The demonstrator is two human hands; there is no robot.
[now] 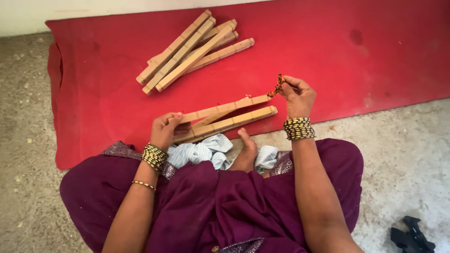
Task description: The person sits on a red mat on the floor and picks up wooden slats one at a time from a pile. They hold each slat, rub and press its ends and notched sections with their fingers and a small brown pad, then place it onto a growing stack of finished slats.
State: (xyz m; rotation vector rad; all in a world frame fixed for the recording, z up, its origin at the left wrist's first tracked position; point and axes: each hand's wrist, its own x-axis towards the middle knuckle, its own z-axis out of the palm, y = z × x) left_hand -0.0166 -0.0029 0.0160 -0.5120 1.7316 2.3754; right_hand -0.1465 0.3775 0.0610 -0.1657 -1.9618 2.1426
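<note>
— Purple cloth (225,211) fills the near edge of the view, spread over the lap of the seated person. What are the hands doing just past it?

— Take the wooden frame (225,118) as the landmark: a few long pale slats lying fanned out on the red mat (351,61), right in front of the person. The left hand (166,129) is closed over the frame's left end, fingers curled round the slats, thumb on top. The right hand (296,96) is at the frame's right end, fingers pinched narrow on a small beaded cord (277,86), orange and dark, which meets the tip of the upper slat.

— Is the cord tied to the slat?

— Cannot tell; it touches the tip, but the join is too small to read.

— And close around the frame?

— Just on the near side of it, a bare foot (246,152) pokes out, its toes almost under the lower slat. Striped pale blue cloth (201,152) is bunched on both sides of the foot, touching the frame's near edge. Both wrists carry stacks of green and gold bangles (298,128), and the left forearm has a thin gold one further back.

— Further out?

— Beyond the frame, up and to its left on the same mat, lies a pile of similar slats (192,49), stacked slantwise, well apart from the frame. The mat's left edge is folded under. Grey speckled floor (398,140) surrounds the mat, and far to the frame's right, near the bottom corner, sits a black object (412,236) of a kind I cannot make out.
</note>
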